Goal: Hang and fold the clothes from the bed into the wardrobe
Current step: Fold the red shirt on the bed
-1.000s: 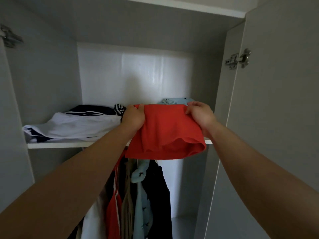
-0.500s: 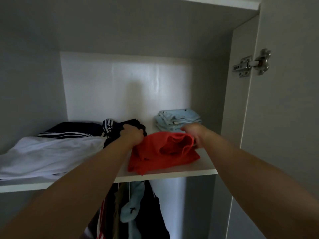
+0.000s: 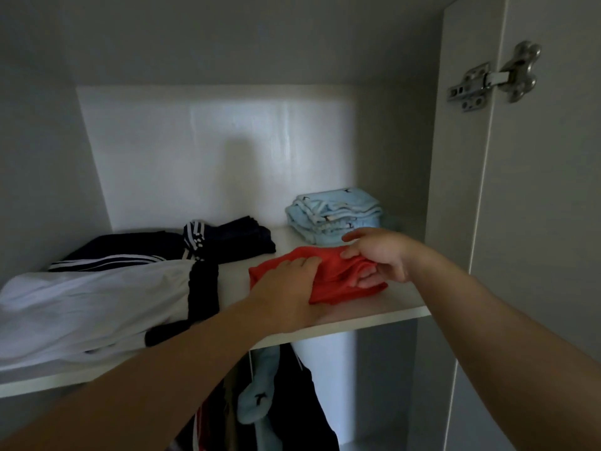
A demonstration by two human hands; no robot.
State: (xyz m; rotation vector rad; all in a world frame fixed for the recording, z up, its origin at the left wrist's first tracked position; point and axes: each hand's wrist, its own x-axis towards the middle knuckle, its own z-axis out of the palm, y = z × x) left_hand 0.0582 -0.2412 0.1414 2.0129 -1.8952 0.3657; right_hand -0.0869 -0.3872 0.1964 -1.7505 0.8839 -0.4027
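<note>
A folded red garment [image 3: 338, 281] lies on the white wardrobe shelf [image 3: 374, 320], near its front right. My left hand [image 3: 286, 284] rests flat on the garment's left side with fingers fairly straight. My right hand [image 3: 377, 255] is at its right end, thumb above a fold and fingers tucked under it, pinching the cloth. Just behind the red garment sits a folded light blue garment [image 3: 335, 213].
A folded dark navy piece with white stripes [image 3: 227, 239] and a white-and-navy garment [image 3: 97, 297] fill the shelf's left. Hanging clothes [image 3: 270, 402] show below the shelf. The open wardrobe door with a metal hinge [image 3: 494, 76] stands at the right.
The red garment went from being held up in front of the shelf to lying on it. My hands have shifted on top of it, the left flattening, the right moving to its right end.
</note>
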